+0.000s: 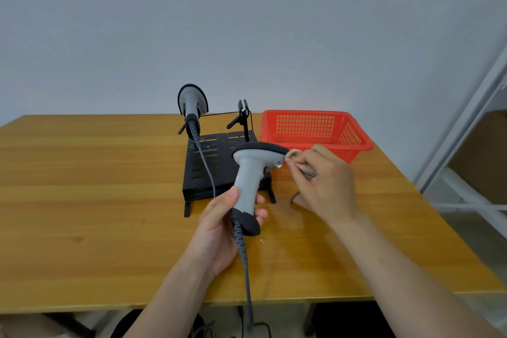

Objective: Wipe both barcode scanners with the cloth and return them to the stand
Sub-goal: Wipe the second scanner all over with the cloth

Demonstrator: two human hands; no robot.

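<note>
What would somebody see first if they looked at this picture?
Probably the grey scanner in the middle, gripped by the left hand while the right hand presses a cloth against its head. Next comes the bright red basket at the back right of the table, then the second scanner sitting on the black stand behind.

A red slotted basket (304,125) stands on the wooden tabletop (82,200). Behind the basket rises a plain grey wall (247,22). Right of the basket is a white shelf frame (466,118) holding what may be a cardboard box (485,156).
</note>
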